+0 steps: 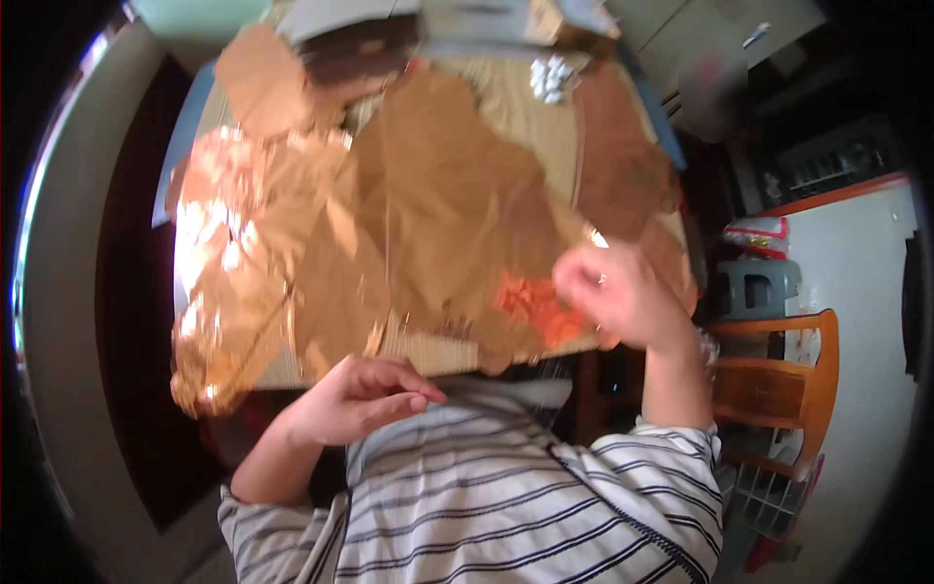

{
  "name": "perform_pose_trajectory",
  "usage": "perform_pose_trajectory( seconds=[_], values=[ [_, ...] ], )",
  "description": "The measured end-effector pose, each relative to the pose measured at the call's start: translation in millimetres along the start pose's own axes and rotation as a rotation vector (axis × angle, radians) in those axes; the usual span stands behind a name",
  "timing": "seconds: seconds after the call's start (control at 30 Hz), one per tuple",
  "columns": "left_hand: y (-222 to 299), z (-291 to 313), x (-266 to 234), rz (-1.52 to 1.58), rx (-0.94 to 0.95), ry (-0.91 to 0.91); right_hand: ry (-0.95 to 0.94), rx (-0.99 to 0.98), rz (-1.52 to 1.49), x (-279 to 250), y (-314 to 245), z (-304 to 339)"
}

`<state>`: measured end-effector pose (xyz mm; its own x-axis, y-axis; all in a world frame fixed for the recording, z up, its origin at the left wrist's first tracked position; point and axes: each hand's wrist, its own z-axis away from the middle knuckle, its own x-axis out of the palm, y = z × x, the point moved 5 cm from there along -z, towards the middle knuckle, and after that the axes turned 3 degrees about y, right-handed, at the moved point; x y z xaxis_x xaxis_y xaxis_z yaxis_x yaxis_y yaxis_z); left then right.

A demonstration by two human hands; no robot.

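Over the near right part of the table, my right hand [628, 292] hangs with thumb and fingers pinched together. It is a little blurred, and what it holds, if anything, is too small to make out. Just beside and below its fingers lies a loose pile of small bright orange pieces [540, 310], on brown sheeting. My left hand [365, 399] is at the table's near edge in front of my body, its thumb apart from the loosely bent fingers, with nothing visible in it. Wide shiny copper-brown sheets [448, 185] cover most of the table, creased and glossy at the left.
A cluster of small white pieces [552, 80] sits at the far right on the wood-patterned tabletop [525, 127]. Boxes [574, 24] stand along the far edge. To the right are a wooden chair [822, 380] and a grey stool [764, 287].
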<state>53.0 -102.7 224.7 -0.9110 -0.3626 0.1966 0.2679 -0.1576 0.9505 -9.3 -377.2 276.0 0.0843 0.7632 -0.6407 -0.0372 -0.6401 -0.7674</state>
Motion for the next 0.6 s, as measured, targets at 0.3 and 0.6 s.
perform_pose_trajectory(
  seconds=[0.3, 0.6],
  values=[
    [-123.4, 12.5, -9.7, -0.746, -0.070, 0.202, -0.270, 0.339, 0.023, 233.5, 120.5, 105.0],
    [-238.8, -4.7, -40.3, -0.541, -0.282, 0.180, -0.667, 0.461, -0.309, 290.5, 181.6, 94.8]
  ],
)
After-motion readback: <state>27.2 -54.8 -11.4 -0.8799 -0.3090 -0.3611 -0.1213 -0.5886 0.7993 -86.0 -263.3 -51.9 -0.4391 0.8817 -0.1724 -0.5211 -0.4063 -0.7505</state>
